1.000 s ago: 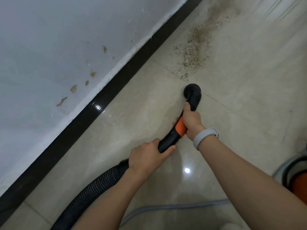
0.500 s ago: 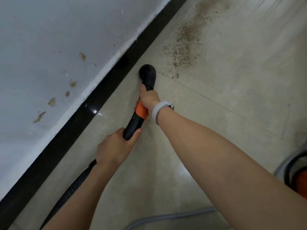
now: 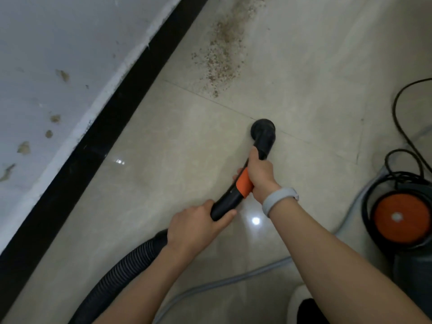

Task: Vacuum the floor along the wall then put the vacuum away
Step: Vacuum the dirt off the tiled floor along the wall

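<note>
Gripping the black vacuum wand (image 3: 228,202), the left hand (image 3: 196,226) wraps its rear end and the right hand (image 3: 260,174) its orange band — round nozzle (image 3: 263,128) on the floor (image 3: 163,160), short of the debris (image 3: 222,57).

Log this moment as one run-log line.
stage: vacuuming | left hand: grips wand | right hand: grips wand | nozzle: on floor | debris: ahead, unvacuumed

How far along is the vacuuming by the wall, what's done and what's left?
Done: the tiles near the baseboard look clean. In hand: the left hand and right hand grip the wand, its nozzle on the floor. Left: the dirt patch ahead, then stowing the vacuum.
</note>
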The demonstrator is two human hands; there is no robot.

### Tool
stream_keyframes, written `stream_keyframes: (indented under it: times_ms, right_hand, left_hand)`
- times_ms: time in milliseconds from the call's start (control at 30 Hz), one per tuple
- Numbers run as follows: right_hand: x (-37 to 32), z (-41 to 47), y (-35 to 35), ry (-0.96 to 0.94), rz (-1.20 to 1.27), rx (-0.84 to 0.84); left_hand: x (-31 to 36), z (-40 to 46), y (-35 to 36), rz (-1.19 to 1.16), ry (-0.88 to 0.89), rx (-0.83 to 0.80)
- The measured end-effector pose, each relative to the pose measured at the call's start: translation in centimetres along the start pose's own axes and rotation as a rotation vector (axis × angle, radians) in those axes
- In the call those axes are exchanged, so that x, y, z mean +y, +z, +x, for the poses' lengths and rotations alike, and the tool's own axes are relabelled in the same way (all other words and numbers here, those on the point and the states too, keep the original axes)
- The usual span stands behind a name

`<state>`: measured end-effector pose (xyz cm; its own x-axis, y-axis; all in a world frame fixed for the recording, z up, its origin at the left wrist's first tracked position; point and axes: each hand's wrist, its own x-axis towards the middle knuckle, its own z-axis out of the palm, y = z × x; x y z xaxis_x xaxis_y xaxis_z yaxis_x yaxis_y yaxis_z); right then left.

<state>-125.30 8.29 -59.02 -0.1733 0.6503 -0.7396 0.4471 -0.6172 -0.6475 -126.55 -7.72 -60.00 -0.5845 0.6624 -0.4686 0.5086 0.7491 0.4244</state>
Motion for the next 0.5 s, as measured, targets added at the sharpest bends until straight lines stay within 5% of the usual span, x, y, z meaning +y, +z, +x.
stream_keyframes:
  times_ms: [300,500]
  right_hand:
    - [0.0,0.0,9.1,-0.046,-0.188,-0.259]
    - [4.5,-2.4,4.6,0.053,-0.021,-0.109]
  left_hand:
    - [-4.9,-0.7,-2.3,-0.157,-0.234,0.163]
    - [-5.4,-4.0,-1.3,-0.076,-0.116,-0.025]
